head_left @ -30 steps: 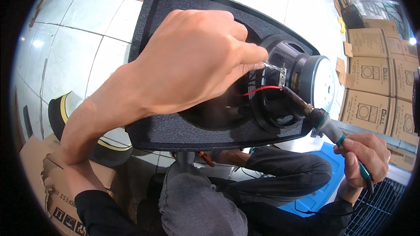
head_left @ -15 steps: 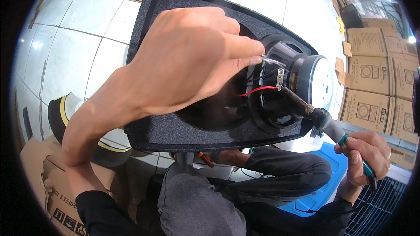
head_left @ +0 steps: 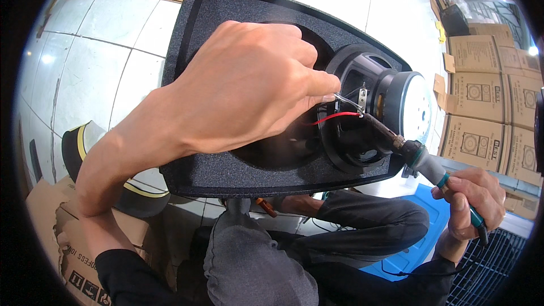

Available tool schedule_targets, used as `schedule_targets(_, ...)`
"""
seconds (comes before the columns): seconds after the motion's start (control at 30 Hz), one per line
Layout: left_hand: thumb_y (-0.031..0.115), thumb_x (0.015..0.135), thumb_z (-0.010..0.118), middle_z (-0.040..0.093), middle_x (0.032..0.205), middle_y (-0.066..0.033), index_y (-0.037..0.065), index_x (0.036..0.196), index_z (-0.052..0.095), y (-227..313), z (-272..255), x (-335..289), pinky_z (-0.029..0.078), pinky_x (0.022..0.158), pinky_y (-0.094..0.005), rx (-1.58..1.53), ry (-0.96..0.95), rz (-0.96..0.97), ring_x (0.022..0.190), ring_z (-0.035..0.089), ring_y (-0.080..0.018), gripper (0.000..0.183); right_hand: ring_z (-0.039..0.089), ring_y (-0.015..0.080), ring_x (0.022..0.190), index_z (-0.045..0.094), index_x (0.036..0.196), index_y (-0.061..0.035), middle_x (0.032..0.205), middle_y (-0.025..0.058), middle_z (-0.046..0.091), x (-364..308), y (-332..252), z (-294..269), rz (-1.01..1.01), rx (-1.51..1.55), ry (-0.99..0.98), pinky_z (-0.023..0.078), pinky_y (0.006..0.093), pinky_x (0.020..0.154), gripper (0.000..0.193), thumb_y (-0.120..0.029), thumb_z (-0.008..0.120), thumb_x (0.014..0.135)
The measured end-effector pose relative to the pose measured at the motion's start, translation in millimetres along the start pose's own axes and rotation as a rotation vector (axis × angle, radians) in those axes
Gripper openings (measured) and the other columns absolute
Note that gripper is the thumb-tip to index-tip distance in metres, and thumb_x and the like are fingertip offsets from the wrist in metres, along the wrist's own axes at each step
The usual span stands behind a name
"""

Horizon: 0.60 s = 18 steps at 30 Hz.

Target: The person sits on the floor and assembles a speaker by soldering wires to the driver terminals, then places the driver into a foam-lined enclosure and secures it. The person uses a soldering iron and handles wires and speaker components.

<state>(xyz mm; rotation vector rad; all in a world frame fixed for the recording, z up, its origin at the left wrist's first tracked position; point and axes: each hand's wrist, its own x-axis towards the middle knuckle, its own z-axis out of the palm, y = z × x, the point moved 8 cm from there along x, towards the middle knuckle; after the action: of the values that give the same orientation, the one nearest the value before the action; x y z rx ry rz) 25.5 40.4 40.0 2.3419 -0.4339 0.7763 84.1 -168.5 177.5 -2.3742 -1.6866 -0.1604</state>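
Note:
My right hand (head_left: 473, 204) grips the green and grey handle of a soldering iron (head_left: 428, 164). Its dark tip meets the lower end of a small metal terminal strip (head_left: 362, 97) on the black speaker driver (head_left: 391, 90). A red wire (head_left: 334, 117) runs to that same end. Between thumb and index finger, my left hand (head_left: 249, 85) pinches a thin silvery strand of solder wire (head_left: 349, 101), whose far end lies close to the iron's tip. The driver leans on a black, textured speaker cabinet (head_left: 198, 173) with a round opening, partly hidden by my left hand.
Brown cartons (head_left: 481, 96) are stacked at the right. Below my right hand are a blue plastic piece (head_left: 422, 198) and a black grille (head_left: 487, 266). A black ring-like part with a yellow stripe (head_left: 144, 198) and a torn carton (head_left: 79, 238) lie at the left. An orange-handled tool (head_left: 265, 207) is under the cabinet's edge.
My left hand has moved down slightly, bringing the solder from the terminal strip's upper part to its lower end by the iron's tip. My right hand and the iron have barely moved.

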Motion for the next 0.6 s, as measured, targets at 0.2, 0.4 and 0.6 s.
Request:
schedule_targets(0.2,0.01,0.079,0.079,0.062,0.068,-0.0041,0.006,0.094,0.079,0.1,1.2,0.3,0.044,0.056,-0.0323,0.001,-0.024,-0.005,0.064,0.055,-0.0176,0.016,0.067,0.0165,0.052,0.073,0.081,-0.0051,0.064,0.0089,0.069,0.0,-0.4,1.2,0.009,-0.004,0.014,0.05,0.0257,0.046,0.032,-0.034,0.068,0.094)
schedule_targets(0.4,0.01,0.078,0.079,0.061,0.069,-0.0038,0.007,0.097,0.078,-0.2,3.0,-1.3,0.045,0.056,-0.0324,0.018,-0.049,0.005,0.065,0.055,-0.018,0.019,0.069,0.0177,0.053,0.072,0.096,-0.0033,0.066,0.0106,0.07,6.6,-6.5,5.8,-0.089,0.006,-0.134,0.053,0.0255,0.05,0.025,-0.025,0.061,0.098)
schedule_targets(0.6,0.011,0.077,0.079,0.062,0.071,-0.0032,0.008,0.099,0.078,0.4,2.9,-2.3,0.045,0.056,-0.0318,0.024,-0.049,0.021,0.066,0.055,-0.0173,0.022,0.067,0.016,0.053,0.074,0.082,-0.0057,0.064,0.0086,0.069,4.0,2.6,1.5,0.042,0.007,0.001,0.05,0.0259,0.048,0.031,-0.035,0.069,0.093)
